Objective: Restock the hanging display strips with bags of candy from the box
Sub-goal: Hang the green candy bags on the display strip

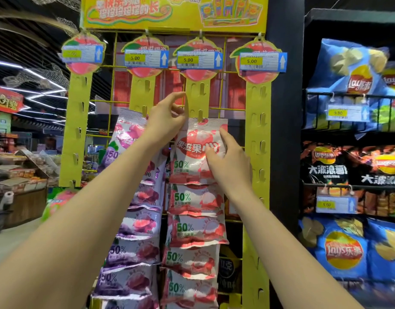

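The left hand [167,121] pinches the 3rd yellow strip [197,101] at its edge, fingers curled. The right hand [230,161] presses relaxed fingers on the top red candy bag [192,157], hanging at the strip's 6 o'clock end.

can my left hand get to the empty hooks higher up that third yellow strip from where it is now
Probably yes. The left hand already pinches the third strip's edge just above the top red bag, and the empty hooks above it are uncovered.
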`<state>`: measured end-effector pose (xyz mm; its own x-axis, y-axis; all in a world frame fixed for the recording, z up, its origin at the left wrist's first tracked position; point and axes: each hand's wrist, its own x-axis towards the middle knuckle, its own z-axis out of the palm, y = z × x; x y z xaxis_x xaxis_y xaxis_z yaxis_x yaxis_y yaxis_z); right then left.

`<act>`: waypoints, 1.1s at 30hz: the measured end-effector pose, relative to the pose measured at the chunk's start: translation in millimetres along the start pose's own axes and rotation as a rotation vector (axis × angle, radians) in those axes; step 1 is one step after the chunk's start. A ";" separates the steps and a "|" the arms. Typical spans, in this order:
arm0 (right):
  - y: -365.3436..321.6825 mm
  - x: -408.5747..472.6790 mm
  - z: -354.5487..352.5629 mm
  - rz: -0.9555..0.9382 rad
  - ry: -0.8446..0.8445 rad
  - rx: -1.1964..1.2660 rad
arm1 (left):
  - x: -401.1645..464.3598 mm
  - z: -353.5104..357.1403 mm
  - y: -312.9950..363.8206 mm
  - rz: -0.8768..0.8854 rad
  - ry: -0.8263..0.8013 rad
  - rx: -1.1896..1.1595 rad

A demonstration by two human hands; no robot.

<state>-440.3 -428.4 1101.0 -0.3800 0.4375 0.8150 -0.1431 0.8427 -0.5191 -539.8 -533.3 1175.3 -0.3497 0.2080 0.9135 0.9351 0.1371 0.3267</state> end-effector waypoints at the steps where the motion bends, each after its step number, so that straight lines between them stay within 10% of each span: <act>1: 0.8 -1.3 -0.5 -0.001 -0.009 -0.044 | -1.4 0.6 1.2 0.003 0.005 0.014; 13: 37.7 -3.5 -80.0 -0.165 0.046 -0.684 | -42.1 16.9 32.1 0.231 0.030 0.552; 33: 209.2 -130.6 -198.8 0.028 -0.293 -1.145 | -240.7 221.4 110.6 0.436 -0.352 0.447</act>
<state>-238.9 -246.8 937.1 -0.5865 0.4973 0.6394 0.7142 0.6898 0.1187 -364.9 -353.8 937.9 -0.0180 0.6239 0.7813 0.9075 0.3382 -0.2491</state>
